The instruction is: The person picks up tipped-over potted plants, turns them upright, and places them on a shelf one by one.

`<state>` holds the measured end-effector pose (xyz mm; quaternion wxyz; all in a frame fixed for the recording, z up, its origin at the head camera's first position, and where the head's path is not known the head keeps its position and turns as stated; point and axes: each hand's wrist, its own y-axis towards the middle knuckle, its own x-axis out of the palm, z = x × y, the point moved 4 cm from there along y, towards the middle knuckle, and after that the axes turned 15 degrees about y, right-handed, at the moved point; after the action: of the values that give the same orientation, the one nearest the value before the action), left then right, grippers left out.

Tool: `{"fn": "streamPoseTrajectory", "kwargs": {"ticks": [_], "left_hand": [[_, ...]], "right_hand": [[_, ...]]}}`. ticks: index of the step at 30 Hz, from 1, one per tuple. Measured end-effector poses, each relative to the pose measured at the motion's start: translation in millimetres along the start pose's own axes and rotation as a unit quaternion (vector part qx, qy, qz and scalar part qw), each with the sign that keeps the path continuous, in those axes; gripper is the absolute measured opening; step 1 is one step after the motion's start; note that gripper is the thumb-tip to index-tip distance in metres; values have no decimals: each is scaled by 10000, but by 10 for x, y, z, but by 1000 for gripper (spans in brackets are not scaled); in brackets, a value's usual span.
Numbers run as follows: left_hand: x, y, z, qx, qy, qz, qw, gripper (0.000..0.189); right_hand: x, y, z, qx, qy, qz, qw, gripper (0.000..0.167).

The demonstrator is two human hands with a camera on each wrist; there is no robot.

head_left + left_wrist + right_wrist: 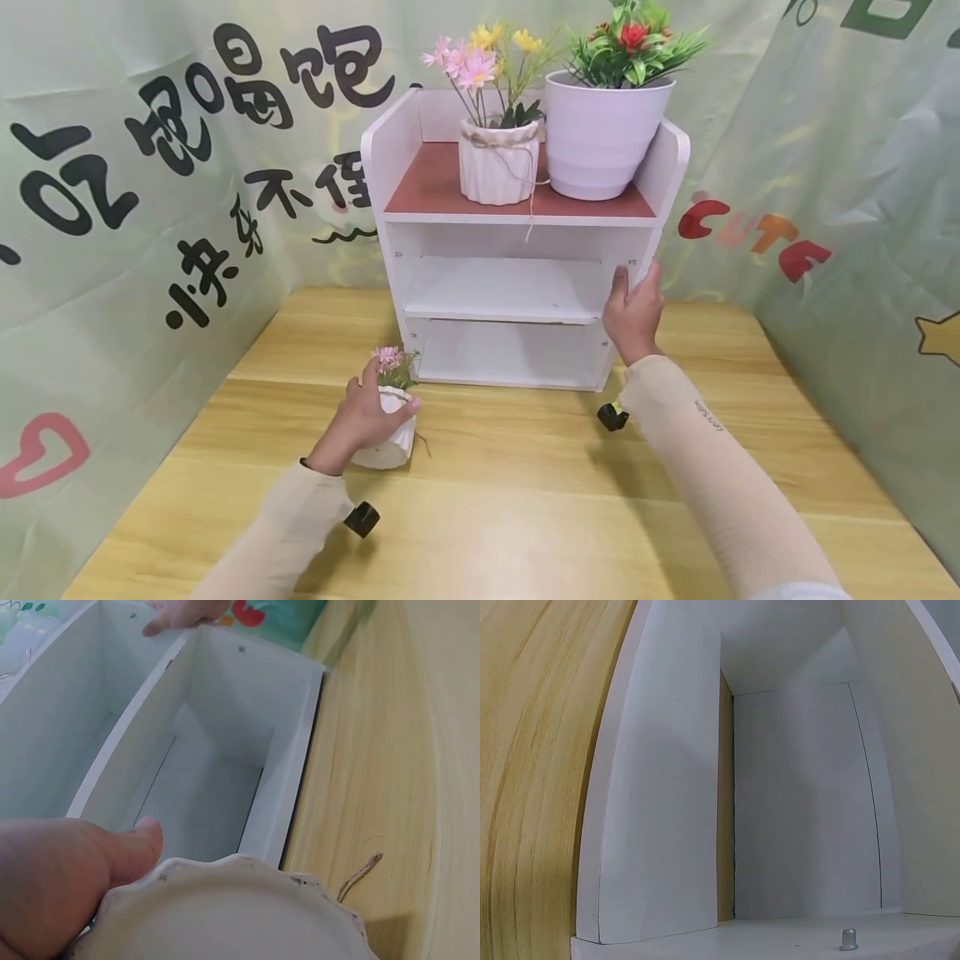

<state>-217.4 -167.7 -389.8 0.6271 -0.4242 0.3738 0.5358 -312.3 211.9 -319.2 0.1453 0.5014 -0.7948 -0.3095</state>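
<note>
My left hand (363,421) grips a small white ribbed flowerpot (401,442) with pink flowers, in front of the shelf's lower left corner. The pot is tilted, its pale base (232,919) facing the left wrist camera, and its twine end sticks out to the right. A white shelf unit (517,221) stands on the wooden table. At its right side panel, my right hand (633,317) holds on, thumb on the inner side and fingers behind the panel's edge. The right wrist view looks into the bottom compartment (802,802), with a metal shelf pin (848,940) near the lower edge.
On the red-brown top board (423,183) stand a white pot (498,171) of pink and yellow flowers and a larger white pot (603,137) with red flowers. Bare wooden table (510,500) lies in front. A printed cloth (135,275) hangs around the table.
</note>
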Motion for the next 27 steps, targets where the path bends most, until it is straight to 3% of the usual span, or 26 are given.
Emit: {"fn": "streamPoseTrajectory", "kwargs": {"ticks": [9, 19, 27], "left_hand": [[16, -61, -25, -25, 56, -132, 9999, 111], [88, -122, -59, -33, -237, 128, 9996, 106], [116, -122, -62, -176, 4, 194, 9997, 105]], "right_hand": [[5, 0, 2, -50, -6, 11, 10000, 47], [13, 4, 7, -31, 31, 61, 10000, 42], [2, 4, 6, 51, 24, 34, 10000, 47]]}}
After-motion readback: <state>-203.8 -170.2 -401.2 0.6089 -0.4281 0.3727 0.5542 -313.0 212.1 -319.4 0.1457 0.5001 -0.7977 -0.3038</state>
